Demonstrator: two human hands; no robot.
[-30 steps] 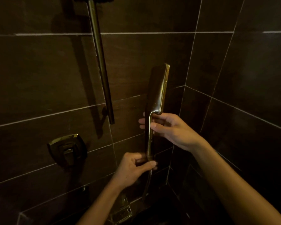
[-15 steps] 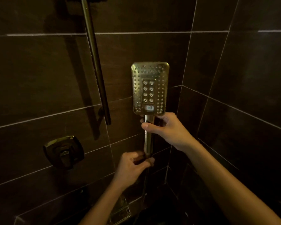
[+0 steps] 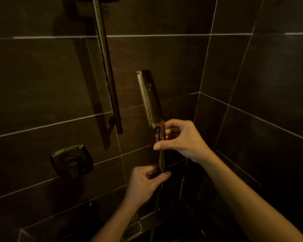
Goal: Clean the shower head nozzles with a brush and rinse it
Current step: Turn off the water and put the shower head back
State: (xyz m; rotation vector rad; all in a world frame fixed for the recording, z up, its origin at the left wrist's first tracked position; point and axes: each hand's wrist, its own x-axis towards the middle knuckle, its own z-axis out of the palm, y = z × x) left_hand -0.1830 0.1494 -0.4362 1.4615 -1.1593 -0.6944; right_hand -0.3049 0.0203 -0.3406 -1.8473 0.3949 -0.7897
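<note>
I have the shower head (image 3: 150, 96) out in front of me, held upright against the dark tiled corner, its long axis running nearly vertical from the handle up to the flat head. It stands edge-on to me: the pale nozzle face is turned to my left, toward the slide rail (image 3: 107, 67), so I see only a thin strip of it.

My right hand (image 3: 180, 139) has its grip closed on the upper handle just under the head, thumb across the front, fingers curled behind, wrist coming in from the right and below. My left hand (image 3: 147, 180) has its grip closed on the bottom end of the handle, where the hose (image 3: 155, 206) drops away into the dark; I think the fingers pinch the hose fitting, but the light is too poor to be sure.

The right hand is the nearer one to the head, which rises directly above it. No brush is in view, so I judge the scrubbing not yet begun. The next move turns on rolling the handle about its long axis so the nozzle face looks back at me. The wall valve (image 3: 72, 160) sits well apart, low to the left.
</note>
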